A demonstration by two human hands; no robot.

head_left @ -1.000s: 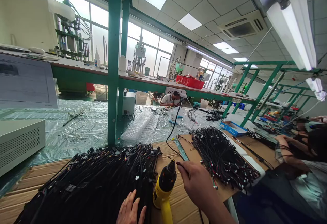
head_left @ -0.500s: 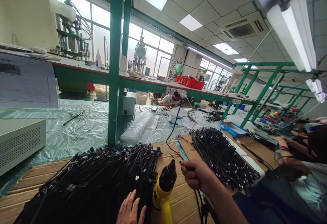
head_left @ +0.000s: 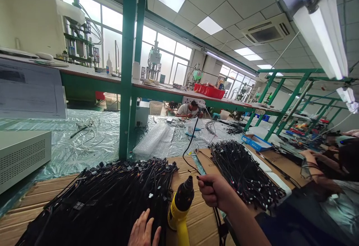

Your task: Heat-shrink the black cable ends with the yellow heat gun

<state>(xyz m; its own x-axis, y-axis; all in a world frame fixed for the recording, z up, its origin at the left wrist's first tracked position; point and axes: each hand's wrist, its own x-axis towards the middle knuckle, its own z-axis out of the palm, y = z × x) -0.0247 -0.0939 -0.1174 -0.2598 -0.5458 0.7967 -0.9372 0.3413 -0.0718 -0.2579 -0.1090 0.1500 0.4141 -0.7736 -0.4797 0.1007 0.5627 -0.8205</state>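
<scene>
At the far left a grey metal box (head_left: 21,156) sits on the plastic sheet (head_left: 84,145) that covers the back of the table (head_left: 33,195). In front of it a big heap of black cables (head_left: 106,197) spreads over the wooden boards. The person's left hand (head_left: 144,233) lies flat, fingers apart and holding nothing, on the near edge of that heap, just as it did a second ago. Just beside it stands a yellow heat gun (head_left: 179,205), nozzle tilted up and away.

The right hand (head_left: 215,193) is clamped in a fist on a thin black cable (head_left: 217,220), whose tip sticks out towards the nozzle, very near it though not clearly touching. A second ago this hand was looser and lower, pinching the cable end; now it has closed and lifted, bringing the tip up level with the nozzle. That reads as the cable end being presented to the hot air, so the heating step looks to be in hand.

Further right a second pile of cables (head_left: 244,175) rests on cardboard (head_left: 206,163), and a co-worker's arm (head_left: 316,160) reaches over the far table.
</scene>
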